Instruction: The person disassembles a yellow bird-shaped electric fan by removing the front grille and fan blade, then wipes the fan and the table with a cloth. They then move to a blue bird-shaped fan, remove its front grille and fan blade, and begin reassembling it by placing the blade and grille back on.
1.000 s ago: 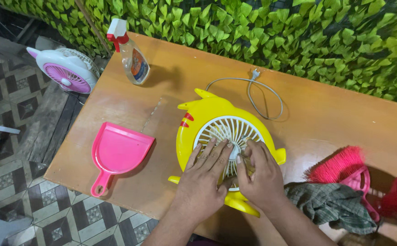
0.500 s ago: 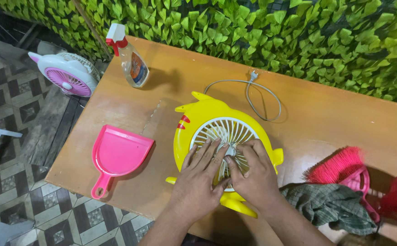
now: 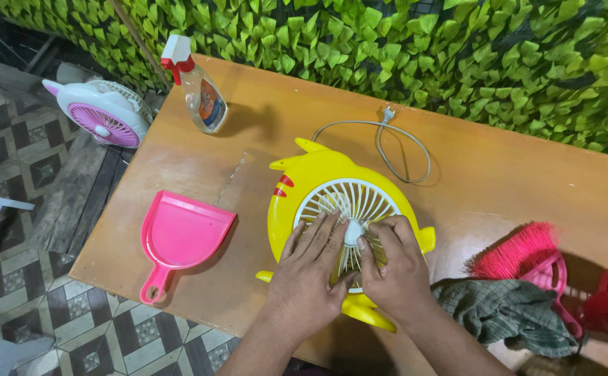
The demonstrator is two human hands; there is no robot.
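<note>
A yellow plastic fan with a white round grille (image 3: 342, 202) is laid flat near the front edge of the orange wooden surface (image 3: 499, 181). The left hand (image 3: 311, 268) is pressed on the grille with fingers spread apart. The right hand (image 3: 394, 268) is set beside it, fingers bent together against the grille's white hub. A pink plastic dustpan (image 3: 178, 237) is seen to the left, a pink brush (image 3: 520, 254) to the right.

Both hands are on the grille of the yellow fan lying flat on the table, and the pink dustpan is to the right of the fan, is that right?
Not quite. The head view shows the pink dustpan left of the yellow fan, not right. Both hands, left and right, do rest on its grille.
</note>
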